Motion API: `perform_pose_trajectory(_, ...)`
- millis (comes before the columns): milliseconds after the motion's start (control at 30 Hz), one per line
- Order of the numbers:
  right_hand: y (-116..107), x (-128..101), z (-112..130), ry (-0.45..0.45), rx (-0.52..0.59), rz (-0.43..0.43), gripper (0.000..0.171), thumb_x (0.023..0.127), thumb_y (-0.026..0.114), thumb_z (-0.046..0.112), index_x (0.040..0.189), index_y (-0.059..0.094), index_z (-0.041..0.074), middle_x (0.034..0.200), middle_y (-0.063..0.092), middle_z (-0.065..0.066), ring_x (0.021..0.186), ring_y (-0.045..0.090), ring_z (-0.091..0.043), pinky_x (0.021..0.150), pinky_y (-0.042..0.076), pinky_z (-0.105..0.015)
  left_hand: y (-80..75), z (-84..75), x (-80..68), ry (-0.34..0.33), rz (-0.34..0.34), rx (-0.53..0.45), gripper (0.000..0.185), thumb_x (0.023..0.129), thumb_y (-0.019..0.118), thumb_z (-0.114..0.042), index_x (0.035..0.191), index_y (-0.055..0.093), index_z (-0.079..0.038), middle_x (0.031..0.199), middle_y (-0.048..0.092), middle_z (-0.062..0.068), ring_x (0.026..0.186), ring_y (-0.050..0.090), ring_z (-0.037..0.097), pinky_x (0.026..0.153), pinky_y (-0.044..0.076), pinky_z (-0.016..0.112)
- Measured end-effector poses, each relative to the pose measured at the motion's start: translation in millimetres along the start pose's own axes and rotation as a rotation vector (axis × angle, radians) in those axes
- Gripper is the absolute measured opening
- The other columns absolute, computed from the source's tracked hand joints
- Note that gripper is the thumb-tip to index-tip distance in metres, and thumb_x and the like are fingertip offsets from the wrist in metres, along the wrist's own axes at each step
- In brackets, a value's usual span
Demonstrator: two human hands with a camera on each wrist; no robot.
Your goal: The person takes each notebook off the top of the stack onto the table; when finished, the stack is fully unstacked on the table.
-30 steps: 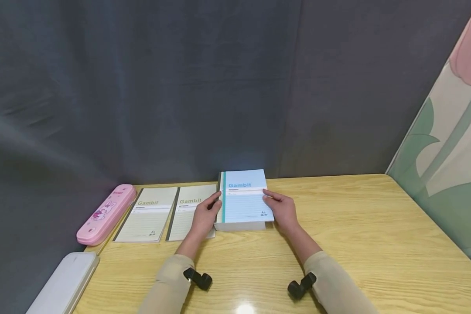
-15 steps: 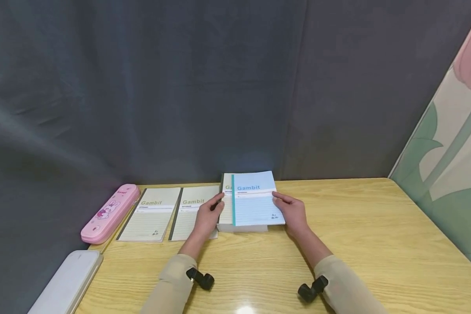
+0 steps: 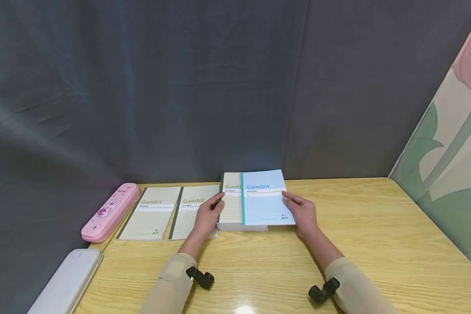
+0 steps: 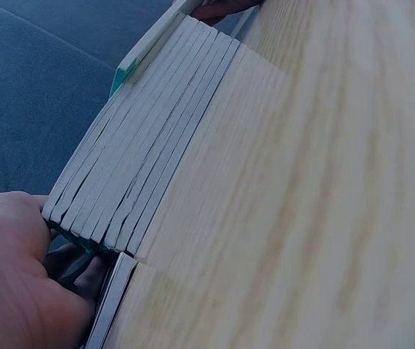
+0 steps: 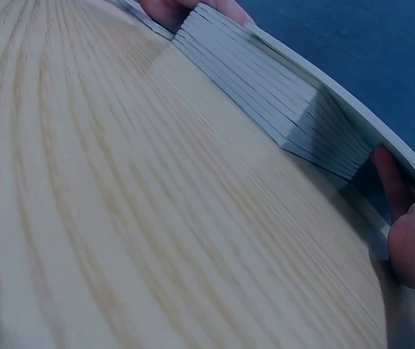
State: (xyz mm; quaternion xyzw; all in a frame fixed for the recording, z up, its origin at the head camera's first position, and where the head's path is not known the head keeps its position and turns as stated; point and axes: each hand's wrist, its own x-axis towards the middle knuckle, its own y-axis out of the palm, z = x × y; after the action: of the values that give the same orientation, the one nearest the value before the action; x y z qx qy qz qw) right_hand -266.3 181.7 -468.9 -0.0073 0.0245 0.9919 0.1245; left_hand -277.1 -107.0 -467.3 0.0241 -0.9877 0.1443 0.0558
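Note:
A blue notebook (image 3: 264,207) with a teal spine lies shifted to the right over a stack of notebooks (image 3: 232,209) with a cream one uppermost. My right hand (image 3: 301,213) pinches the blue notebook's right edge, thumb on top and fingers underneath; the right wrist view shows that edge jutting past the stack. At the stack's left side my left hand (image 3: 209,216) grips the dark spine edge, with its thumb near the top cover. The left wrist view shows the stack's page edges (image 4: 142,131) and the left hand (image 4: 18,269) at their near corner.
Two cream notebooks (image 3: 149,216) (image 3: 194,196) lie left of the stack, the nearer one partly under my left forearm. A pink pencil case (image 3: 110,213) and a white box-like object (image 3: 64,281) line the left edge. A dark curtain (image 3: 220,87) stands behind the wooden table (image 3: 377,240).
My right hand has slid the blue notebook rightward off the stack's left part, baring the cream cover beneath. The left hand has stayed at the stack's left edge.

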Motion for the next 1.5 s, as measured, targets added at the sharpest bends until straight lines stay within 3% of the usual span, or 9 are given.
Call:
perform_pose_trajectory(167, -11, 0, 3, 0.014, -0.008, -0.001, 0.036, 0.100, 0.066, 0.017, 0.134, 0.065, 0.004, 0.143, 0.057, -0.014, 0.117, 0.058, -0.016, 0.084, 0.053, -0.013, 0.0, -1.4, -1.1, -0.004, 0.000, 0.004, 0.036, 0.104, 0.060, -0.020, 0.139, 0.064, -0.013, 0.145, 0.057, 0.009, 0.136, 0.050, 0.028, 0.113, 0.042, 0.042)
perform_pose_trajectory(367, -20, 2, 3, 0.014, 0.011, 0.007, 0.039, 0.100, 0.066, 0.017, 0.135, 0.063, 0.001, 0.143, 0.056, -0.018, 0.101, 0.064, -0.006, 0.080, 0.056, -0.016, -0.3, -0.9, -0.3, -0.017, -0.002, 0.008, 0.036, 0.104, 0.060, -0.021, 0.138, 0.064, -0.014, 0.145, 0.057, 0.008, 0.136, 0.050, 0.027, 0.113, 0.042, 0.042)
perform_pose_trajectory(633, -24, 3, 3, 0.017, 0.026, 0.011, 0.040, 0.099, 0.068, 0.016, 0.134, 0.062, -0.001, 0.140, 0.056, -0.021, 0.092, 0.067, -0.005, 0.077, 0.058, -0.018, 0.2, 0.1, 2.0, -0.010, 0.022, 0.001, 0.036, 0.104, 0.059, -0.021, 0.139, 0.063, -0.014, 0.147, 0.055, 0.009, 0.135, 0.050, 0.027, 0.112, 0.043, 0.042)
perform_pose_trajectory(1133, -48, 8, 0, 0.026, 0.007, -0.027, 0.041, 0.099, 0.068, 0.018, 0.135, 0.062, 0.001, 0.143, 0.054, -0.018, 0.096, 0.065, -0.005, 0.078, 0.057, -0.017, -0.6, 0.3, 1.5, -0.012, 0.019, -0.002, 0.036, 0.104, 0.060, -0.021, 0.139, 0.063, -0.014, 0.146, 0.056, 0.008, 0.136, 0.050, 0.027, 0.112, 0.042, 0.042)
perform_pose_trajectory(1500, -65, 6, 4, 0.012, 0.045, -0.030, 0.041, 0.098, 0.070, 0.019, 0.134, 0.063, 0.000, 0.131, 0.060, -0.008, 0.094, 0.066, -0.004, 0.079, 0.058, -0.018, -0.7, 1.7, 3.4, -0.014, 0.015, 0.003, 0.036, 0.104, 0.060, -0.021, 0.139, 0.063, -0.014, 0.146, 0.056, 0.007, 0.137, 0.048, 0.026, 0.113, 0.041, 0.041)
